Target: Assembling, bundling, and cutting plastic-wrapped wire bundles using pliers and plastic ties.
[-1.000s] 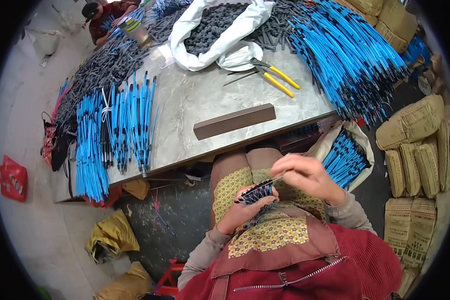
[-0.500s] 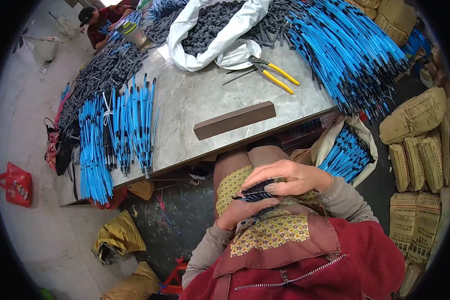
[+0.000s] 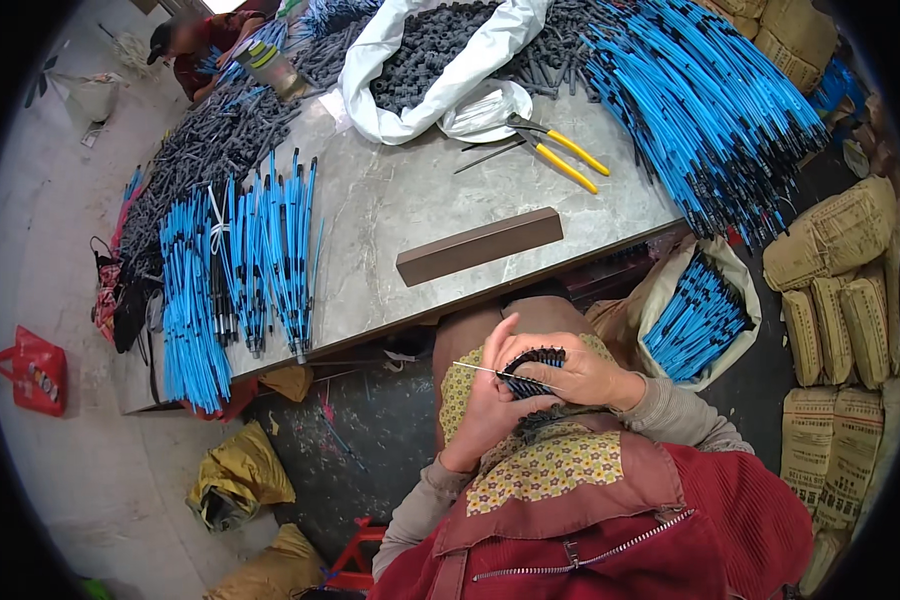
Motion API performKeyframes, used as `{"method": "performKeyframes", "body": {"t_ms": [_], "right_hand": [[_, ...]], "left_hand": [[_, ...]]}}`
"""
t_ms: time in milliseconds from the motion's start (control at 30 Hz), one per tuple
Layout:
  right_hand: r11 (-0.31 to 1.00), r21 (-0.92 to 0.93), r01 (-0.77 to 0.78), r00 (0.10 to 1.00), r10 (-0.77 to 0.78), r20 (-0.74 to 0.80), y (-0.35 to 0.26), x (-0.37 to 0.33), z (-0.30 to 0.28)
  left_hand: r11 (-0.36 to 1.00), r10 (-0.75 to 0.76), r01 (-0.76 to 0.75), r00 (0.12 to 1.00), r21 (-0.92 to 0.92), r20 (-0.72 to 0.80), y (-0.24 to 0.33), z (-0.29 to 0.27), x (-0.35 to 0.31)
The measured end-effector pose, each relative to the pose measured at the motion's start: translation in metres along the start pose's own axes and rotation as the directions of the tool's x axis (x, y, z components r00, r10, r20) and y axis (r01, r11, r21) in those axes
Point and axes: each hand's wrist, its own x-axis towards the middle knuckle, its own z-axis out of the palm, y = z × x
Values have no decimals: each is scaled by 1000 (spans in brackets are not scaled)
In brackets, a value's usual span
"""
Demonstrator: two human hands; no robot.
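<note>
Over my lap, my left hand [image 3: 482, 412] and my right hand [image 3: 588, 382] are closed around a bundle of thin black-tipped rods [image 3: 536, 360], some with blue showing. The rod ends face up and curve in a dark cluster between my fingers. A thin pale strip [image 3: 478, 368] sticks out to the left from the bundle; whether it goes all round is hidden. My right thumb presses on the near side of the bundle. My left index finger points up and away from it. The lower ends of the rods are hidden by my hands.
A brown block [image 3: 480, 247] and yellow-handled pliers [image 3: 565, 160] lie on the grey table [image 3: 360, 250]. Blue rods [image 3: 700, 120] are heaped right, with tied bundles [image 3: 195, 300] left. A white sack [image 3: 370, 105] holds dark parts. A person [image 3: 205, 50] sits far left.
The bundle has turned so its rod ends face up. My left index finger has lifted, and the pale strip now sticks out further left. The view has shifted slightly.
</note>
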Motion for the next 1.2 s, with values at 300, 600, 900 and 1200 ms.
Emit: {"method": "performKeyframes", "body": {"t_ms": [300, 600, 900, 1200], "right_hand": [[983, -159, 97, 986, -117, -119, 5, 2, 4], [986, -149, 73, 979, -99, -178, 13, 1, 2], [993, -105, 55, 976, -75, -204, 18, 3, 3], [976, -204, 76, 956, -130, -264, 14, 3, 2]], "left_hand": [[871, 428, -381, 899, 309, -96, 26, -28, -10], [840, 479, -398, 863, 369, -159, 25, -22, -2], [938, 347, -323, 880, 125, -326, 41, -3, 3], [-194, 532, -571, 622, 798, 574, 100, -3, 16]]}}
